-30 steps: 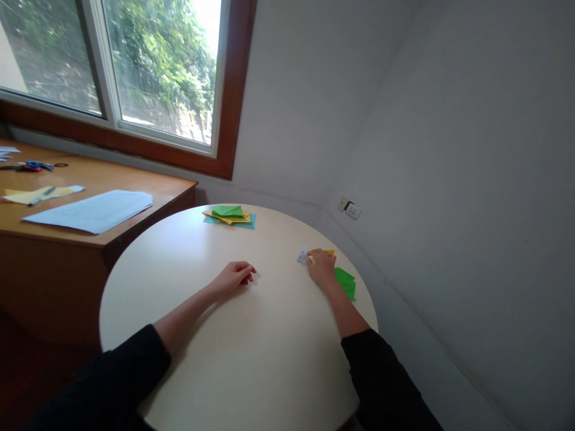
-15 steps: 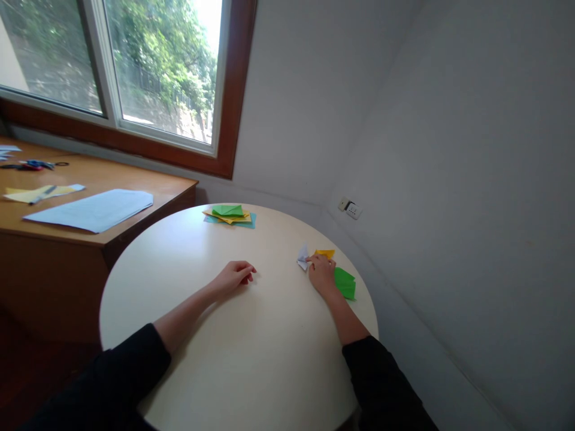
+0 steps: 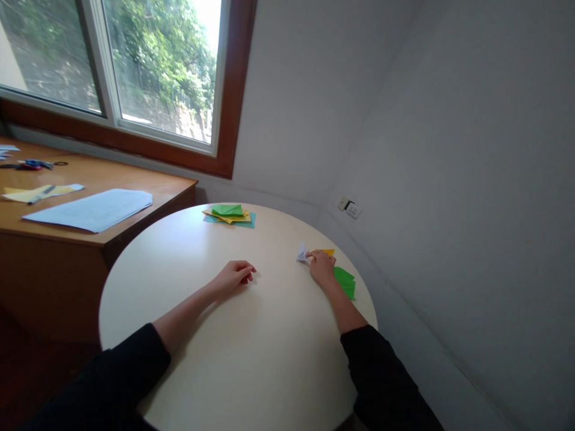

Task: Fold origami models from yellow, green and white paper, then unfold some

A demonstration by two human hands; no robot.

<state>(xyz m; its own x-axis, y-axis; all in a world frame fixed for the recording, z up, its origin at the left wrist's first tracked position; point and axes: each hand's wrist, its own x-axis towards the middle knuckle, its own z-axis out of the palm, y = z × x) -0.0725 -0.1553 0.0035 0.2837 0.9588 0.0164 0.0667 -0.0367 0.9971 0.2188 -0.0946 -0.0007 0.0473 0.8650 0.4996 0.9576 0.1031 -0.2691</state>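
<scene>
Head view: a round cream table [image 3: 251,359] was seen from above, set in a corner by a grey wall. The right hand [image 3: 322,267] was laid near the table's far right edge, its fingertips [image 3: 311,257] pinched on a small white folded paper [image 3: 302,253], which rested on the tabletop just to the left of the hand. A yellow folded paper [image 3: 327,252] was seen just beyond the knuckles, touching or nearly touching the hand; which of the two could not be told. A green folded paper [image 3: 345,281] lay beside the wrist, towards the table's rim, partly covered by it.

The left hand [image 3: 234,277] was rested on the middle of the table, well apart from the right, with the fingers curled loosely inward; nothing was seen to be held in it, and whether anything small was hidden beneath could not be told. Both forearms were bare, with dark sleeves pushed up.

At the far edge of the table a stack of coloured papers [image 3: 229,214] was laid, green on top, yellow below, blue at the bottom. A wooden desk [image 3: 103,239] stood to the left under a window [image 3: 112,66], with a pale blue sheet [image 3: 92,209] spread on it and scissors [image 3: 31,164] near its far end. A wall socket [image 3: 350,208] was fixed low on the grey wall.
</scene>
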